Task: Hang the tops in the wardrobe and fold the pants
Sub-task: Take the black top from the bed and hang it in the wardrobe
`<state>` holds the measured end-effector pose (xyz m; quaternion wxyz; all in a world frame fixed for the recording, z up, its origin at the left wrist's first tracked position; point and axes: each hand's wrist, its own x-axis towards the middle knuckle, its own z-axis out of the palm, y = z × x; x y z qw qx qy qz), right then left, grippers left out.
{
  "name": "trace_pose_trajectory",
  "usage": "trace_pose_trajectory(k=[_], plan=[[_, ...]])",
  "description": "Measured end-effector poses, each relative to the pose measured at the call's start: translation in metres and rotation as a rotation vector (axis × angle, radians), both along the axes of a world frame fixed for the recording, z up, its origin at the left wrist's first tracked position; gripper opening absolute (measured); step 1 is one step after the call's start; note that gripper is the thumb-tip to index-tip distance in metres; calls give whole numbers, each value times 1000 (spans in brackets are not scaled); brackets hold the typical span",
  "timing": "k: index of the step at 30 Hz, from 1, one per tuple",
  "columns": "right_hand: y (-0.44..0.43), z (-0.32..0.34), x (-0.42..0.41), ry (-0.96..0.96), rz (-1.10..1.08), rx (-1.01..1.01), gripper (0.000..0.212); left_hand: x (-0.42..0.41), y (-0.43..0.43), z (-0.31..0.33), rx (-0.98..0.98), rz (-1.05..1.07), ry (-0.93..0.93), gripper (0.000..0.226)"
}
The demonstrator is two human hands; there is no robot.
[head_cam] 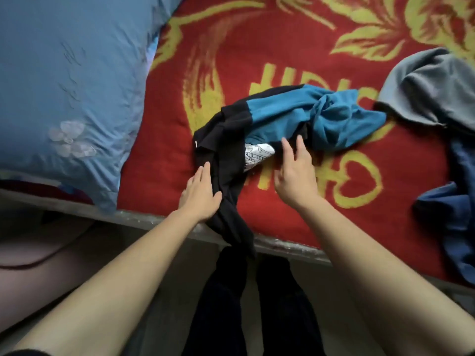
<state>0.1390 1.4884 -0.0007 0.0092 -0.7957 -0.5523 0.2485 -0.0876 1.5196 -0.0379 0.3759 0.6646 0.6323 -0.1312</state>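
Two hands, both spread: left hand [201, 195], right hand [295, 172] on one black-blue top [280, 111]

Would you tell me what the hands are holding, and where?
Nothing gripped: left hand lies flat on the shirt, at its black end; right hand open.

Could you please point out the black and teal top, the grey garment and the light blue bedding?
black and teal top [280, 109], head view, on its teal panel.
grey garment [431, 91], head view, on its middle fold.
light blue bedding [64, 73], head view, on its plain middle.
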Motion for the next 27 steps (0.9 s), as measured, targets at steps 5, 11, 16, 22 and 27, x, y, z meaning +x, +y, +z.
trace_pose_trajectory(k=[5, 11, 16, 22, 27], plan=[[92, -48, -13, -24, 120, 195, 85, 13, 3, -53, -119, 126, -83, 78], [92, -89, 13, -224, 414, -33, 36, 15, 3, -65, 20, 308, -66, 67], [-24, -87, 68, -231, 373, 95, 38, 29, 7, -56, -20, 361, -12, 72], [-118, -102, 121, -208, 240, -704, 44, 72, -1, -40, 14, 248, -8, 61], [-123, -103, 129, -71, 146, -846, 40, 116, -11, -32, 364, 6, -42, 55]])
